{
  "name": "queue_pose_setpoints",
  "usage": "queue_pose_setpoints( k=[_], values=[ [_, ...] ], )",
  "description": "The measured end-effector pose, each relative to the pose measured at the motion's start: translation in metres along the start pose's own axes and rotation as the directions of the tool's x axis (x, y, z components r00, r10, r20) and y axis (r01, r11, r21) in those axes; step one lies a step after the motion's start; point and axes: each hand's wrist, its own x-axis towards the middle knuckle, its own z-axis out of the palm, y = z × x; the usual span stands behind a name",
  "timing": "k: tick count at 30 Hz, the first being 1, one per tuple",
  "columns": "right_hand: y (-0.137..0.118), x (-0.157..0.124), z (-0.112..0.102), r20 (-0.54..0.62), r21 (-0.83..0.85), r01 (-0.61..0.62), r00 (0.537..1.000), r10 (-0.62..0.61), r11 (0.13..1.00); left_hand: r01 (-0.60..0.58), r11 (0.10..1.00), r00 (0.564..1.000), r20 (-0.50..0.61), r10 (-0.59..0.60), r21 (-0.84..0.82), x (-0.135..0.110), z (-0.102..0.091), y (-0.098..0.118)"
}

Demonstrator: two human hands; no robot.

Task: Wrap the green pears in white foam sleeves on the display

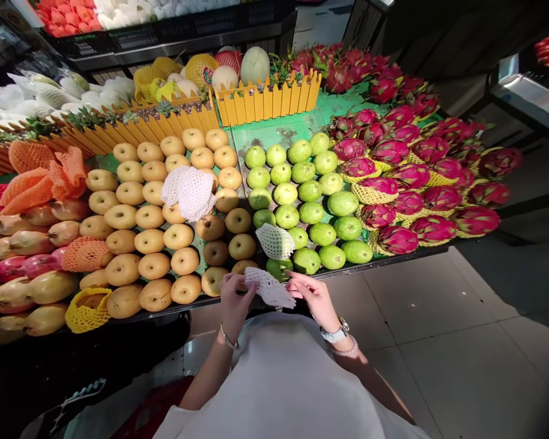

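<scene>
Left hand is pinching one end of a white net sleeve between thumb and fingers, while the right hand is bending its fingers at the other end; whether these fingers are gripping or merely touching, one cannot tell. With the rows of green fruit serving as landmark, the sleeve is hanging just in front of their near left corner, looking flat and showing no fruit inside. Done, so far as is visible: a single piece near the front left of the green fruit is sitting inside a white net wrap, its skin showing faintly through the mesh. Left, by the same count: the other pieces of green fruit are lying bare in their rows, and the held sleeve is covering nothing that can be seen. To the left of the green fruit, brown fruit is standing mostly bare in rows, with loose-looking white netting resting over a few; whether that netting is enclosing any fruit remains unclear. To the right of the green fruit, pink dragon fruit is lying in a heap, several pieces wearing yellow nets.
</scene>
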Motion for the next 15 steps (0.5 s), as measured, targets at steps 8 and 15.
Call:
queue_pose_setpoints(
  k=[8, 15],
  values=[
    [0.008, 0.005, 0.003, 0.098, 0.132, -0.01, 0.995, -0.003, 0.991, -0.195, 0.974, 0.956, -0.199, 0.216, 0.119, 0.003, 0.002, -0.016],
    [0.008, 0.006, 0.003, 0.182, -0.066, 0.078, 0.981, -0.065, 0.995, 0.14, 0.974, 0.986, -0.062, -0.153, -0.176, -0.008, 0.011, -0.016]
  ],
)
